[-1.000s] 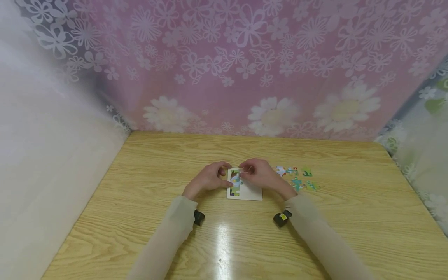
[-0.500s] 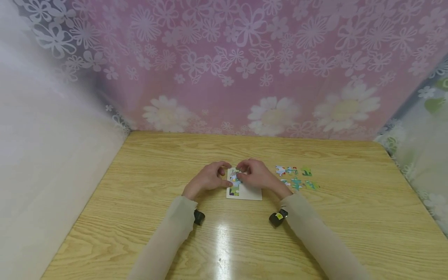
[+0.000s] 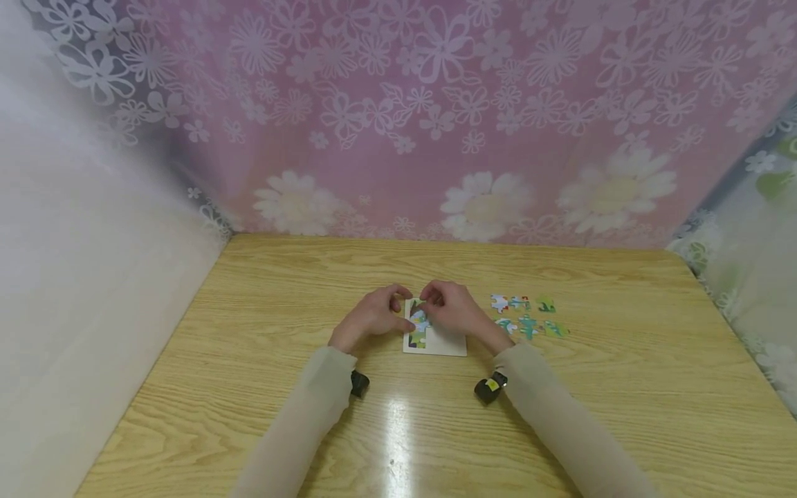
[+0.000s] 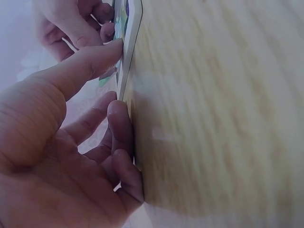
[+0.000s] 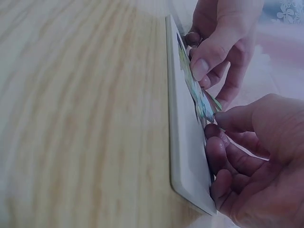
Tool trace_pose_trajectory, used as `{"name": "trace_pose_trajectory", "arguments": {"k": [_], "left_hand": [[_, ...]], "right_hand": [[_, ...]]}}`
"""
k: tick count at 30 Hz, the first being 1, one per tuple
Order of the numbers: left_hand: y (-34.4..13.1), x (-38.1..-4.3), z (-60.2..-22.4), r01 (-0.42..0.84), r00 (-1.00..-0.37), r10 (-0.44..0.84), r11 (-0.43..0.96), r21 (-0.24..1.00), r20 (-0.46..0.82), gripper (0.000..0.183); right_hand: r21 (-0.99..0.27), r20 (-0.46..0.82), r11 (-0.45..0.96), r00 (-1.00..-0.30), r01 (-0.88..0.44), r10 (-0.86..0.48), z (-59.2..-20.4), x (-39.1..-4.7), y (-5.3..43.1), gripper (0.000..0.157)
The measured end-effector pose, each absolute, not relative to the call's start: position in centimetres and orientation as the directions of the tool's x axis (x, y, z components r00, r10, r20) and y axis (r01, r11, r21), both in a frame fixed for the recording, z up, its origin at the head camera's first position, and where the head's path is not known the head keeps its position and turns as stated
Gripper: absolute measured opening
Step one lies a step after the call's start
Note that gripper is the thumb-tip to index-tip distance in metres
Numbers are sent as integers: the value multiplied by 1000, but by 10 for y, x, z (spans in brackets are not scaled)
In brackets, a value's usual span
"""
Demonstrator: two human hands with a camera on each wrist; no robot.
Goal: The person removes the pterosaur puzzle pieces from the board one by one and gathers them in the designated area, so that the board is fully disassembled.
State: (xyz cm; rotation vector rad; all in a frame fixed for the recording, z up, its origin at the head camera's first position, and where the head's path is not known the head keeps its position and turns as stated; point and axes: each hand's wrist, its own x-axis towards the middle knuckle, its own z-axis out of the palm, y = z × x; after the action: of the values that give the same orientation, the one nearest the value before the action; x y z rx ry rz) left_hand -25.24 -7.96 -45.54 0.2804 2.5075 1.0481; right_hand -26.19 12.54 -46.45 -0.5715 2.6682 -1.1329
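A white-framed jigsaw board [image 3: 447, 346] lies on the table in front of me, with colourful pieces fitted along its left side. My left hand [image 3: 372, 315] holds the board at its left edge, thumb on the frame and fingers curled at the far corner. Over the board's upper part, my right hand [image 3: 457, 309] pinches a puzzle piece [image 5: 215, 101] between thumb and fingers. That piece is tilted, with a green edge showing in the right wrist view; the fingers hide most of it. The bare right part of the board shows in the head view.
Several loose puzzle pieces [image 3: 528, 326] lie in two rows to the right of the board, partly behind the right wrist. The wooden table [image 3: 280, 290] meets a pink flowered curtain [image 3: 386, 152] at the back.
My right hand has shifted slightly left over the board's top left area, bringing the piece with it. More loose pieces show beside the right wrist. The left hand has hardly moved.
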Motion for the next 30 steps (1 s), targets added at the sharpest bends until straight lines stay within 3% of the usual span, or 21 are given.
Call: {"name": "trace_pose_trajectory", "arguments": {"k": [30], "left_hand": [[-77, -256, -455, -19, -893, 306, 706, 708, -329, 55]], "right_hand": [[-786, -105, 607, -942, -119, -320, -468, -268, 131, 15]]}}
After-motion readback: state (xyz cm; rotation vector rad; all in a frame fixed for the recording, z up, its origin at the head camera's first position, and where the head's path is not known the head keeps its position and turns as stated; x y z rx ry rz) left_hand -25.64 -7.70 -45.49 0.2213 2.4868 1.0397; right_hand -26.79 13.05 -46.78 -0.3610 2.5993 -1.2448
